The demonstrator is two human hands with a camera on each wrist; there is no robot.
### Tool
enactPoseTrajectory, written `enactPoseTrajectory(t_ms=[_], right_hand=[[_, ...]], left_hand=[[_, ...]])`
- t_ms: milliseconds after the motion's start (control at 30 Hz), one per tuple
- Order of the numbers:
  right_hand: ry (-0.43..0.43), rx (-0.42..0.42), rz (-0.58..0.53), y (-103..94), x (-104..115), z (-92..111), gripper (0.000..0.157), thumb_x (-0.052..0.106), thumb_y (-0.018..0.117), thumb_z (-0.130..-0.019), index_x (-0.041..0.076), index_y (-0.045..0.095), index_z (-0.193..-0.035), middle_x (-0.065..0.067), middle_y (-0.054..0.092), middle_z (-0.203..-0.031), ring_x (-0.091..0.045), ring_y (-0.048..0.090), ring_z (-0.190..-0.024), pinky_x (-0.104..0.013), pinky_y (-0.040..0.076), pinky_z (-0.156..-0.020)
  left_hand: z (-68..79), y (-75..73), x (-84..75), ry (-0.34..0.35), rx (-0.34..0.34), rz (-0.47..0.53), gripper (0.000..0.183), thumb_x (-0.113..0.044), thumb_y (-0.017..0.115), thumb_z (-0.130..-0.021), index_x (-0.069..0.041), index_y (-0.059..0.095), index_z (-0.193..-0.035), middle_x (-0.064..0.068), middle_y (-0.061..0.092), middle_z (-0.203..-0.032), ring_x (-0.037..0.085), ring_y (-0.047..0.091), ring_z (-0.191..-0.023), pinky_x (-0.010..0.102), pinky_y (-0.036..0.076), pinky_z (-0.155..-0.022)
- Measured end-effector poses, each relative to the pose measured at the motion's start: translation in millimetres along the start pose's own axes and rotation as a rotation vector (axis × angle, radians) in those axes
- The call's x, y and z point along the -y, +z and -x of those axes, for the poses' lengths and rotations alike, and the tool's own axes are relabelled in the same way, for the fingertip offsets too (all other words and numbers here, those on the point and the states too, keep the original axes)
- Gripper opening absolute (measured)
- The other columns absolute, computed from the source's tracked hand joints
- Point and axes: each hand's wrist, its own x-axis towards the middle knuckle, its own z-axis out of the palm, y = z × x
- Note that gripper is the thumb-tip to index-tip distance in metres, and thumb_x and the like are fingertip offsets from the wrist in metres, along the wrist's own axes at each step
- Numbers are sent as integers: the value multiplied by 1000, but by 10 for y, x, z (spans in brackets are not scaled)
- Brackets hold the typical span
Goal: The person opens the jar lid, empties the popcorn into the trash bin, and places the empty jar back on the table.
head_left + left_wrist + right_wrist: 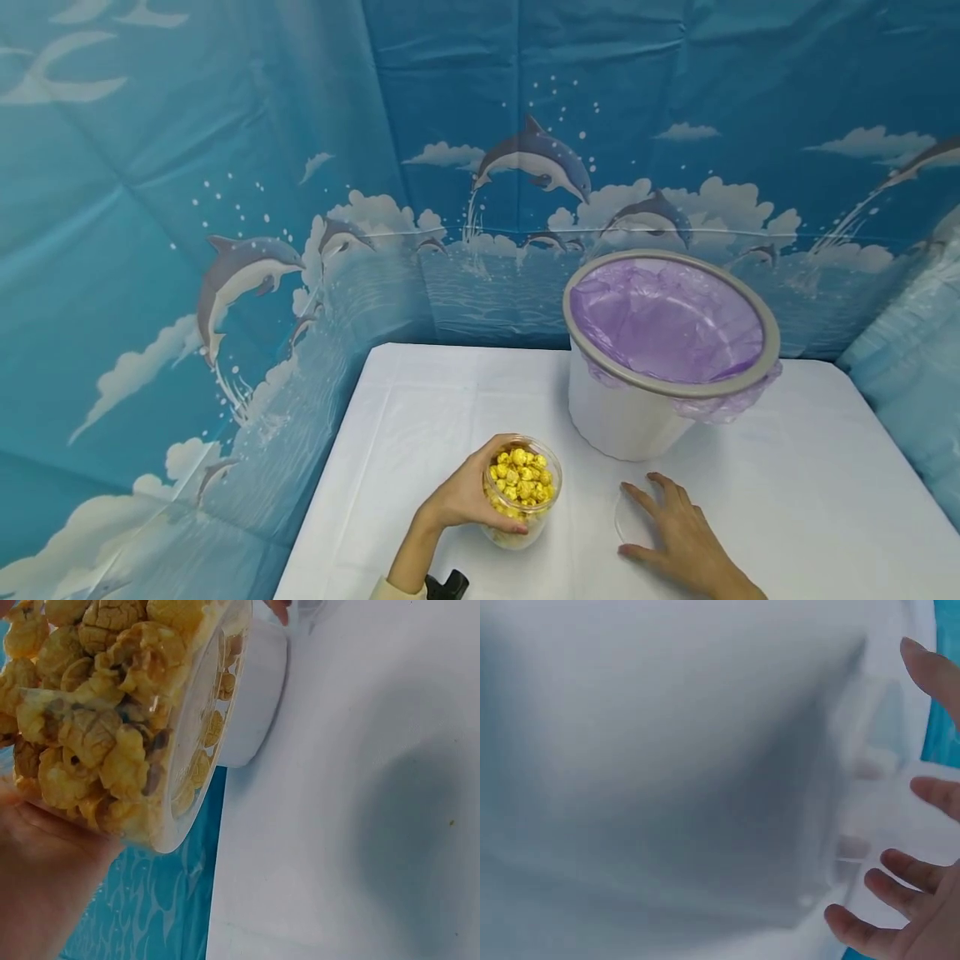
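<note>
My left hand (472, 487) grips a clear plastic jar (517, 533) of yellow popcorn (521, 477), with its thumb and fingers round the side. The jar's mouth is uncovered. In the left wrist view, the jar's base shows at a slant above the white table, with popcorn (97, 742) pressed against the wall. To the right, my right hand (684, 533) has its fingers spread around a round clear lid (636, 521) low over the table. The right wrist view shows the fingers (911, 874) apart and the lid only as a blur.
A white bin (618, 417) lined with a purple bag (667, 317) stands behind the hands at the right, its grey rim (675, 387) tilted toward me. A white cloth covers the table (435, 400). Blue dolphin-print curtains (465, 108) hang along the back and sides.
</note>
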Motion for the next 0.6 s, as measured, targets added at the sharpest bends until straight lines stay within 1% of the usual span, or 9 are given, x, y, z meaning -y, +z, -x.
enactPoseTrajectory(t_ms=[67,100,200,267,333,433,467,533,600], right_hand=[[56,26,-39,-148,-48,-59,86,54,88,-73,8,60,-140,-30,51,-137,-53,59,-114,-66,56,-72],[80,26,-56,-235,-89,-95,83,51,88,-76,6,59,-140,-30,52,-137,-54,59,-115,-68,55,-75],[148,15,-101,-577,-277,-206,72,39,83,-87,1,55,-141,-31,54,-136,-53,57,-118,-71,51,-85],[192,-1,-136,-814,-436,-287,65,32,76,-94,-4,51,-143,-33,52,-136,-54,54,-120,-72,46,-90],[230,-19,-163,-1046,-591,-365,59,26,65,-102,-11,47,-144,-37,48,-135,-56,50,-120,-73,42,-92],[280,-48,-184,-1414,-744,-510,55,21,48,-109,-18,37,-146,-43,40,-136,-59,45,-118,-75,39,-90],[282,-69,-176,-1537,-780,-568,54,20,44,-110,-19,35,-147,-45,40,-136,-60,45,-117,-73,40,-89],[284,-105,-170,-1785,-811,-695,54,19,38,-111,-17,30,-152,-46,36,-141,-61,44,-117,-73,39,-85],[269,-150,-175,-2003,-827,-833,56,19,37,-112,-12,24,-157,-46,30,-149,-64,43,-119,-73,38,-84]], left_hand=[[0,1,12,9,-7,-7,104,-7,97,-67,-31,42,-152,-1,52,-150,15,52,-138,30,41,-119],[3,-1,17,9,-12,-12,104,-8,97,-67,-31,42,-152,-1,52,-150,15,52,-138,30,41,-118],[6,2,17,-7,-27,-3,103,-9,97,-67,-32,42,-151,-1,53,-149,15,52,-138,29,41,-118],[19,3,22,-24,-36,-6,103,-11,98,-66,-32,42,-151,-2,53,-149,15,52,-138,28,40,-118],[44,0,21,-47,-44,-8,103,-13,98,-66,-33,43,-151,-3,54,-148,15,52,-138,28,39,-119],[85,-8,13,-69,-57,-13,102,-17,99,-65,-35,44,-150,-6,54,-148,14,51,-139,27,38,-119],[96,-12,13,-72,-61,-13,102,-18,99,-65,-35,44,-149,-7,54,-148,14,51,-139,27,37,-119],[106,-17,9,-75,-62,-8,101,-19,99,-65,-36,44,-149,-8,54,-148,14,51,-139,27,37,-119],[103,-14,10,-68,-58,-1,101,-19,99,-66,-35,44,-149,-7,54,-148,14,51,-139,27,38,-119]])
